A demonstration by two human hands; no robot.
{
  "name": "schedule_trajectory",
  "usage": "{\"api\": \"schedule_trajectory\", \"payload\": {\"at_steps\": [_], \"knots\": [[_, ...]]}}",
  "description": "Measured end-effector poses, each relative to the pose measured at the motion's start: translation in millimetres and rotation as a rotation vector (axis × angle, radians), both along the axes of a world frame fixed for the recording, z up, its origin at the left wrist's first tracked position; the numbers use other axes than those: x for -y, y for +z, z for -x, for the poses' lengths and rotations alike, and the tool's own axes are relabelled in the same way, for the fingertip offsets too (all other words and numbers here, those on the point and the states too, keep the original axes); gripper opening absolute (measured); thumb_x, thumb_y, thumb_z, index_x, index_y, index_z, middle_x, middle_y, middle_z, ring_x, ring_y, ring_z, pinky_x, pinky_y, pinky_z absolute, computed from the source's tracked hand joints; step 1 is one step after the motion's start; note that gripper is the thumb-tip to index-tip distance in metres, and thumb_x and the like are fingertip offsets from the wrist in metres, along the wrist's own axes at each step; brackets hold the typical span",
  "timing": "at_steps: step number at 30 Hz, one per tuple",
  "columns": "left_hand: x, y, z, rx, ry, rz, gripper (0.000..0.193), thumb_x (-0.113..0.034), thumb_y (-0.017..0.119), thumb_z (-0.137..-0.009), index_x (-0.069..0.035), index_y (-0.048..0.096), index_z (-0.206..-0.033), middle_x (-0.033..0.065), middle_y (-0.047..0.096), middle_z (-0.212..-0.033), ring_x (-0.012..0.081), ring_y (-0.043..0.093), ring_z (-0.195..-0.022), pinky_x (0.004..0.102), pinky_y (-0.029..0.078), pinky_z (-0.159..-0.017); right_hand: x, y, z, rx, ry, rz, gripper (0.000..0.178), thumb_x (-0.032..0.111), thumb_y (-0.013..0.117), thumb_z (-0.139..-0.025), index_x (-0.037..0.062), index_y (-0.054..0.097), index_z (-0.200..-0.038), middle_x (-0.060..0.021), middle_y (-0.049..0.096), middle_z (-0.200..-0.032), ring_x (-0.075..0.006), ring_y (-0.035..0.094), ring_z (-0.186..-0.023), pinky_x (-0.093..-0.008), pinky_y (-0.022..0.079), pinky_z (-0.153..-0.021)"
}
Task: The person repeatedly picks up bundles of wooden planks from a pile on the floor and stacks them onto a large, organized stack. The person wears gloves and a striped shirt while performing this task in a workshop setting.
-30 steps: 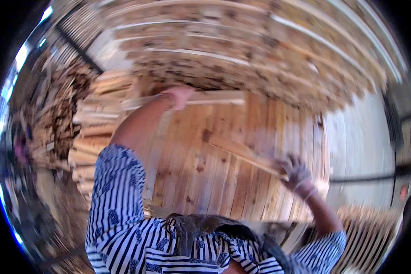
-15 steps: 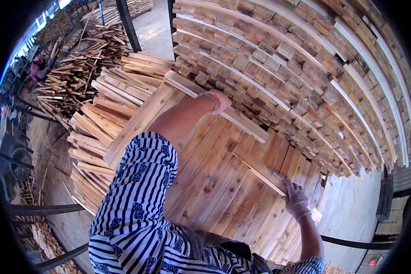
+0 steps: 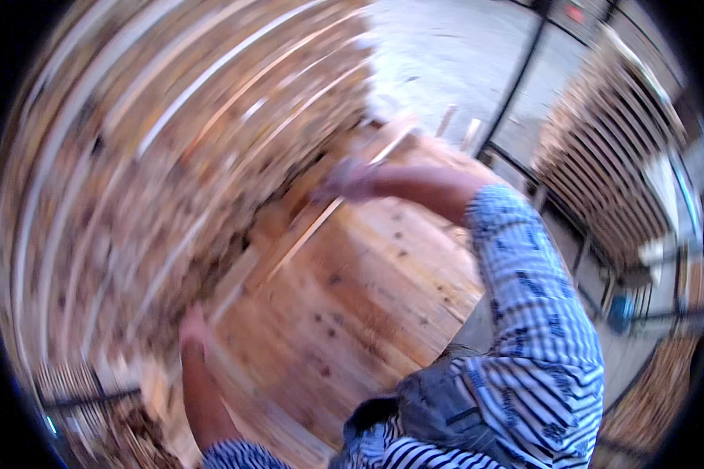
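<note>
Motion blur smears this view. My right hand point(image 3: 348, 181) wears a thin pale glove and is closed around a long wooden strip point(image 3: 305, 234). The strip lies slantwise over the far part of a layer of planks point(image 3: 352, 289), beside a high wall of stacked lumber. On the left, my left hand point(image 3: 195, 331) is at the edge of the layer, close to a pale wooden strip point(image 3: 231, 301). Its fingers are too smeared to show whether they grip that strip. Several dark knots show on the planks.
Stacked lumber point(image 3: 149, 172) with pale spacer strips rises along the left and far side. Beyond it is a grey floor point(image 3: 430, 62). Dark metal posts point(image 3: 516, 78) and another slatted wood stack point(image 3: 610, 148) stand at right. Loose wood pieces point(image 3: 137, 426) lie lower left.
My view has swung to the right, so the lumber wall now fills the left. My right arm now reaches far across the planks; my left hand is lower, at the left edge.
</note>
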State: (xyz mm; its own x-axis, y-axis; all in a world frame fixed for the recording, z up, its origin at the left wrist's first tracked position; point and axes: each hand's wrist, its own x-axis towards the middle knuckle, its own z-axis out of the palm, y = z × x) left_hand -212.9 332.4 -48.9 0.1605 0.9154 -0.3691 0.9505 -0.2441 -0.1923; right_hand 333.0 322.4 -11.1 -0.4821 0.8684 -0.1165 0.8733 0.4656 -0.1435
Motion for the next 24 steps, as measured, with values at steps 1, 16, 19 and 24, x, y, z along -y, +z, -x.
{"api": "schedule_trajectory", "payload": {"at_steps": [1, 16, 19, 24], "knots": [[8, -7, 7, -0.027, 0.038, -0.027, 0.073, -0.015, 0.067, -0.086, -0.006, 0.035, -0.152, 0.0219, 0.038, -0.154, 0.0373, 0.051, -0.133, 0.0441, 0.042, -0.112, -3, -3, 1, 0.046, 0.062, -0.023, 0.048, 0.011, 0.050, -0.094, 0.0278, 0.053, -0.139, -0.0120, 0.069, -0.107, -0.0371, 0.069, -0.096, -0.0489, 0.056, -0.075], [52, -8, -31, 0.063, 0.257, -0.220, 0.065, -0.001, 0.059, -0.083, -0.004, 0.041, -0.146, 0.0191, 0.042, -0.150, 0.0363, 0.035, -0.143, 0.0467, 0.028, -0.120, -24, -12, -27, 0.160, 0.161, 0.028, 0.059, 0.010, 0.050, -0.094, 0.0285, 0.042, -0.149, -0.0138, 0.065, -0.122, -0.0381, 0.065, -0.109, -0.0486, 0.055, -0.085], [162, -9, -70, 0.301, 0.486, -0.357, 0.068, -0.015, 0.058, -0.088, 0.001, 0.034, -0.150, 0.0210, 0.036, -0.155, 0.0349, 0.030, -0.146, 0.0454, 0.020, -0.123, -33, -26, -17, 0.020, 0.304, 0.036, 0.057, 0.001, 0.046, -0.092, 0.0242, 0.053, -0.144, -0.0116, 0.059, -0.139, -0.0352, 0.060, -0.120, -0.0458, 0.049, -0.099], [314, -17, -148, 0.586, 0.589, -0.086, 0.064, -0.031, 0.059, -0.090, -0.009, 0.042, -0.148, 0.0202, 0.032, -0.157, 0.0379, 0.026, -0.148, 0.0480, 0.026, -0.120, -27, -13, -24, -0.029, 0.319, -0.022, 0.044, 0.007, 0.042, -0.098, 0.0117, 0.050, -0.141, -0.0218, 0.057, -0.135, -0.0399, 0.053, -0.125, -0.0505, 0.046, -0.101]]}}
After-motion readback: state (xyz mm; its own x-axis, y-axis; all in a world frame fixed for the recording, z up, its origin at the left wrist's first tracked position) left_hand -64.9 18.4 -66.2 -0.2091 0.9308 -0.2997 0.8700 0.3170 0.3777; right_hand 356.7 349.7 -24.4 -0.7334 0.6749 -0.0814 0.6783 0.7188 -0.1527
